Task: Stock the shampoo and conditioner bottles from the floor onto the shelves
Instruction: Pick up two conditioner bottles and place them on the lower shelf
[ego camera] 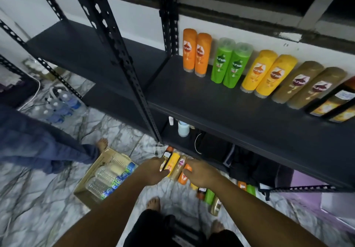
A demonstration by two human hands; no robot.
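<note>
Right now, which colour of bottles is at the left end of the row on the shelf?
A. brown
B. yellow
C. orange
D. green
C: the two orange bottles stand at the left end of the row on the shelf, and the green bottles come next on their right.

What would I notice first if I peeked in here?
First, the row of bright bottles standing on the dark shelf: orange, green, yellow, brown, two of each. Below them, the left hand and right hand reach down to loose bottles on the marble floor.
</note>
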